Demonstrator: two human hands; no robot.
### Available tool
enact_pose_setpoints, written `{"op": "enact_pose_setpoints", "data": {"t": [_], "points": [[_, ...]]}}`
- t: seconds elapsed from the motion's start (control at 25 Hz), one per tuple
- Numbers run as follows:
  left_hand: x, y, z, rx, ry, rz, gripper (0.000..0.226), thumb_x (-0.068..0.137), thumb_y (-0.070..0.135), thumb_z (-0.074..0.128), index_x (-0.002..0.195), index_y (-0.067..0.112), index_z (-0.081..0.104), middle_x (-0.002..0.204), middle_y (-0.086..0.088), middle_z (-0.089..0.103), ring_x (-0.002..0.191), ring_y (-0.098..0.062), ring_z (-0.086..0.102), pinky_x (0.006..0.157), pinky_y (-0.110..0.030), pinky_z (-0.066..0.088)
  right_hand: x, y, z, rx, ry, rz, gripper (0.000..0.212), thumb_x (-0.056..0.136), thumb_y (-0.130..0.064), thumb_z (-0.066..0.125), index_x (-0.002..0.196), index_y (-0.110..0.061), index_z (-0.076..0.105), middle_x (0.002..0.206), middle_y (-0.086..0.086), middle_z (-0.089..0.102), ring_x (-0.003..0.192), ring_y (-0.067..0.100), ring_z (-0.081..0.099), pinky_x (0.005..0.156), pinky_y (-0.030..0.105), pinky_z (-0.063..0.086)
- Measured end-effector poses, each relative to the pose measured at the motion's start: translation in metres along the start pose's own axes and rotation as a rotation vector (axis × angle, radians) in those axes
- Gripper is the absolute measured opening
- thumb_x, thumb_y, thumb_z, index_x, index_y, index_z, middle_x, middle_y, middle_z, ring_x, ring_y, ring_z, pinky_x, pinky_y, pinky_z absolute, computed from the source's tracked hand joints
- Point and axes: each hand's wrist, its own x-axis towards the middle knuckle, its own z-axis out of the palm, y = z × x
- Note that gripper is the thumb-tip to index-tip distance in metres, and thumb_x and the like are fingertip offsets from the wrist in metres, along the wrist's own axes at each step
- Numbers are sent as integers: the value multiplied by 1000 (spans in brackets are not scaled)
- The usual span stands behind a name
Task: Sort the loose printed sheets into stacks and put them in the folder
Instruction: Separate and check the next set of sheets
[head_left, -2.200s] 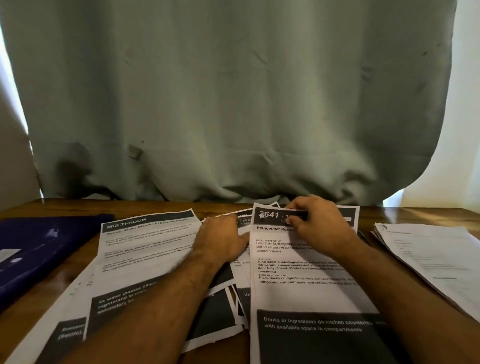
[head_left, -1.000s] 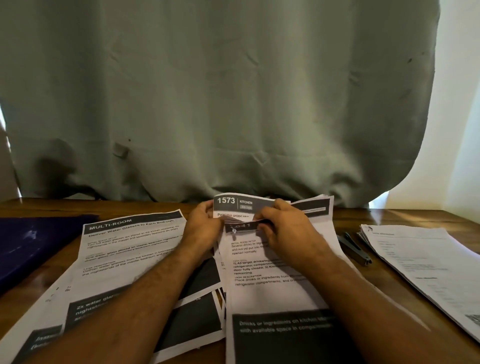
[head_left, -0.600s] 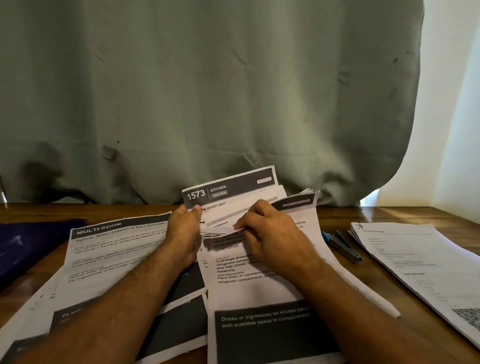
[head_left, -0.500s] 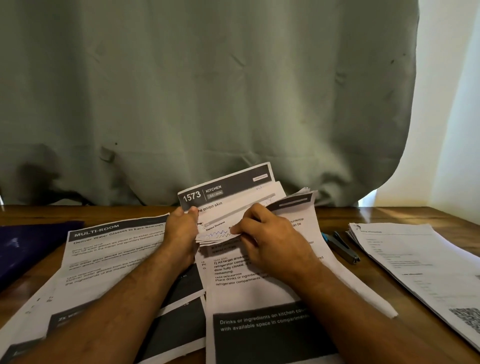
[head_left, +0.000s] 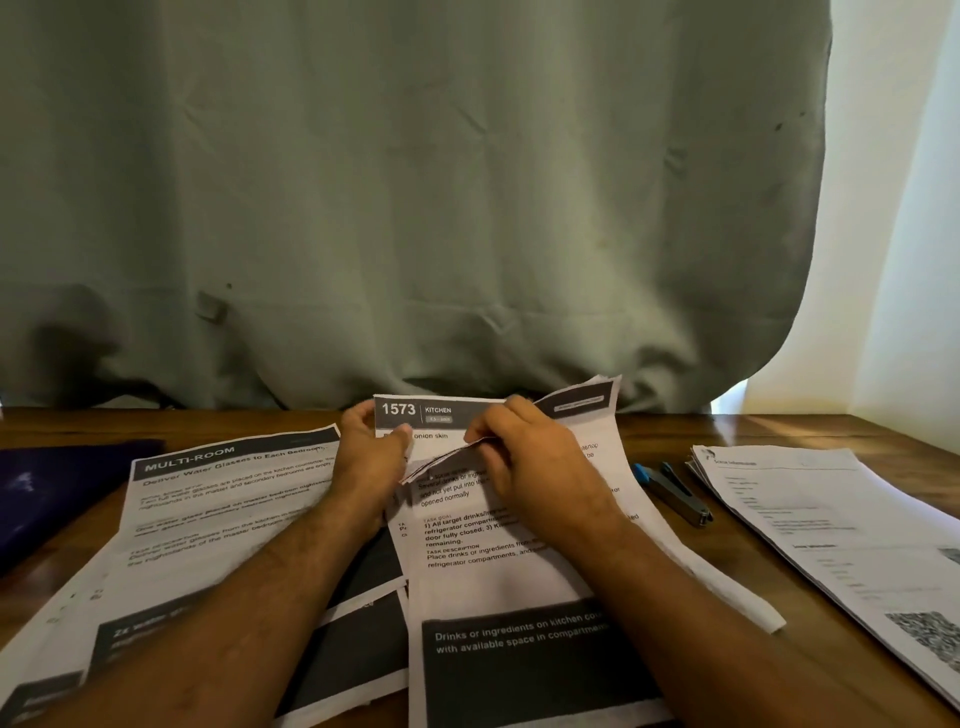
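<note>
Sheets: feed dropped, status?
Both hands, left and right, pinching the middle sheets. Folder far left, shut. Stapler beside stack, not blocking.

Left hand (head_left: 370, 457), right hand (head_left: 524, 457) pinching printed sheets (head_left: 498, 566), wooden table (head_left: 727, 587)

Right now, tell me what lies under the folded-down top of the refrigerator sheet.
Under the refrigerator sheet, folded down by the right hand, a sheet headed 1573 KITCHEN shows, the left hand holding it. Its lower text and any deeper sheets are covered.
</note>
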Motion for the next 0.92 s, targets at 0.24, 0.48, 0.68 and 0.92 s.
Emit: {"op": "enact_pose_setpoints", "data": {"t": [0.24,0.48,0.68,0.92], "points": [[-5,8,-12,200,-299,513,35,96,18,43,114,13,73,113,-3,75,107,-15,69,92,-31,57,2,14,4,210,80,278,21,90,-22,67,79,-36,56,87,-18,60,80,-3,58,68,8,40],[-7,3,-14,455,-328,474,17,95,15,65,107,21,76,98,6,77,91,-7,73,75,-22,59,3,19,6,353,140,410,20,90,-23,68,79,-37,60,87,-15,67,80,-1,64,66,12,49],[-5,4,-14,258,-322,322,7,88,22,71,93,22,76,92,0,79,83,-14,76,70,-29,61,2,20,4,217,180,326,18,91,-28,65,84,-43,59,87,-20,64,82,-3,61,74,14,47],[-2,-1,-12,134,-280,214,22,98,33,57,104,20,74,94,-3,79,88,-23,76,84,-49,61,0,20,4,44,296,168,9,92,-24,64,96,-25,71,102,-12,62,85,4,59,82,23,52]]}}
